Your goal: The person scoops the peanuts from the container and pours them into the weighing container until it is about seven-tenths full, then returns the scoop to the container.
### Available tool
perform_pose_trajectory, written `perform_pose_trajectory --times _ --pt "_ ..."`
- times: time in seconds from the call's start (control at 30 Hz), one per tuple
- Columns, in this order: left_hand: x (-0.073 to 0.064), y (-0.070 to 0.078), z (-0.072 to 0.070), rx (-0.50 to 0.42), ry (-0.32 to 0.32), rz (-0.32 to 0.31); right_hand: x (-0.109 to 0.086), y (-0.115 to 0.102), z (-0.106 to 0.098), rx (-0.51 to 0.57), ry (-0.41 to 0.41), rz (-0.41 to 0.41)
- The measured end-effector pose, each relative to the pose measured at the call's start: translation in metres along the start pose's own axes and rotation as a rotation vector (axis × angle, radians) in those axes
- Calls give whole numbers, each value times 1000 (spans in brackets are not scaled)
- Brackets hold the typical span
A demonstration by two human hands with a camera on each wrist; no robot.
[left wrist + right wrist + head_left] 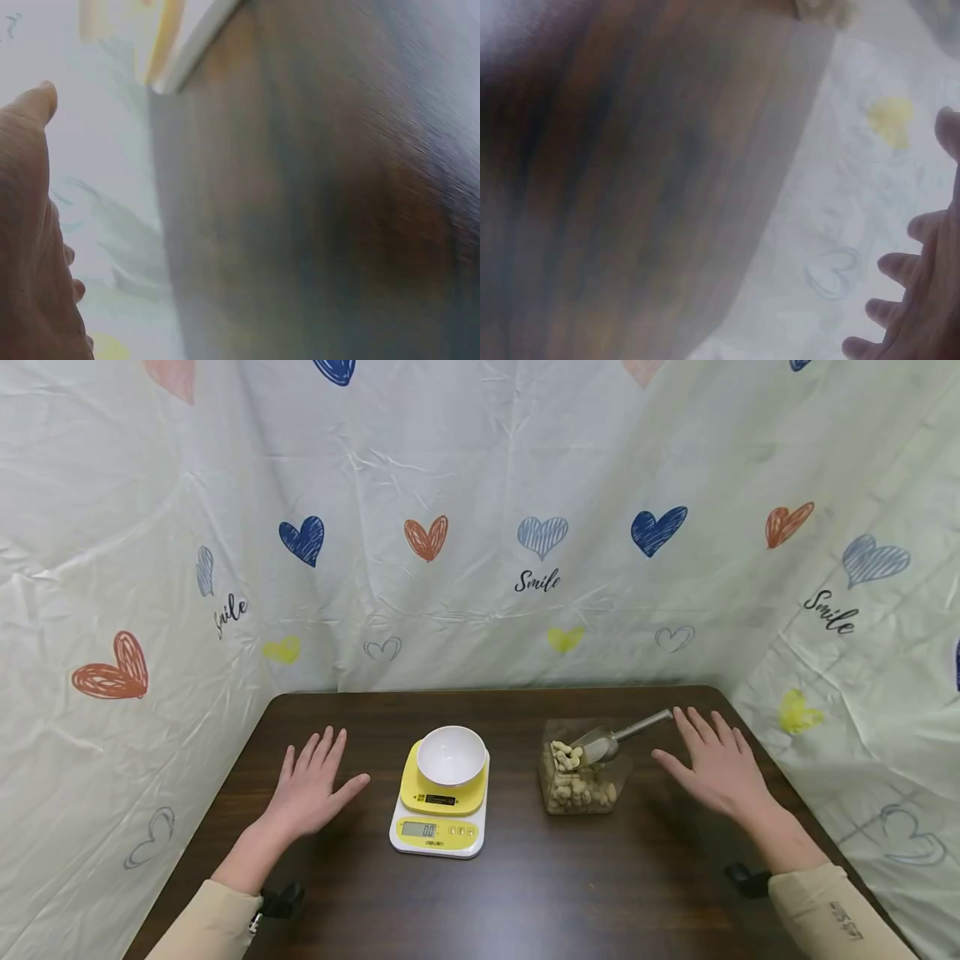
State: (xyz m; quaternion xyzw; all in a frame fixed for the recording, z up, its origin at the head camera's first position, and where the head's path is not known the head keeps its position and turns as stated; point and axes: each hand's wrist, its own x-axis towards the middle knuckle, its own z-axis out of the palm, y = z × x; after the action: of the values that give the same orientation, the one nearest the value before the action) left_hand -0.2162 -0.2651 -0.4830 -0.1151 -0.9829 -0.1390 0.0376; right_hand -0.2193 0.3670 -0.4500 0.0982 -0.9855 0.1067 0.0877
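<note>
My left hand [306, 791] is spread with straight fingers, left of a yellow and white kitchen scale [438, 852]. On the scale's platform sits a white bowl [452, 756], and the display reads 0.0. My right hand [718, 770] is likewise spread, holding nothing, to the right of a clear plastic container [551, 793] of peanuts [577, 792]. A metal scoop [600, 746] leans in the container, its handle pointing up toward my right fingertips, which overlap its end in the head view. In the left wrist view, the scale's edge [196, 45] shows at the top.
The dark wooden table [517, 902] has rounded far corners. Behind it and on both sides hangs a white curtain [480, 468] printed with hearts and the word Smile. A black wrist strap [282, 902] is on my left wrist, another [747, 881] on my right.
</note>
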Motion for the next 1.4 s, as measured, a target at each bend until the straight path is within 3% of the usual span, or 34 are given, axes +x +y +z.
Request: perform_pose_trajectory --times 0.37,0.63,0.77,0.93,1.1,1.23,1.4 --pt "4 54 -37 -84 35 141 9 -4 -37 83 119 -61" --pt "1 102 -49 -176 15 282 14 -26 -61 217 247 -136" --pt "0 130 -51 -256 -23 337 18 -43 -73 239 267 -163" --pt "0 165 -46 -395 -71 395 22 -62 -84 214 202 -178" --pt "6 194 -32 -539 -142 440 28 -74 -84 151 122 -216" --pt "15 216 -15 -606 -199 426 34 -82 -81 73 54 -256" --pt "29 239 6 -675 -250 356 40 -89 -75 -12 -24 -285"
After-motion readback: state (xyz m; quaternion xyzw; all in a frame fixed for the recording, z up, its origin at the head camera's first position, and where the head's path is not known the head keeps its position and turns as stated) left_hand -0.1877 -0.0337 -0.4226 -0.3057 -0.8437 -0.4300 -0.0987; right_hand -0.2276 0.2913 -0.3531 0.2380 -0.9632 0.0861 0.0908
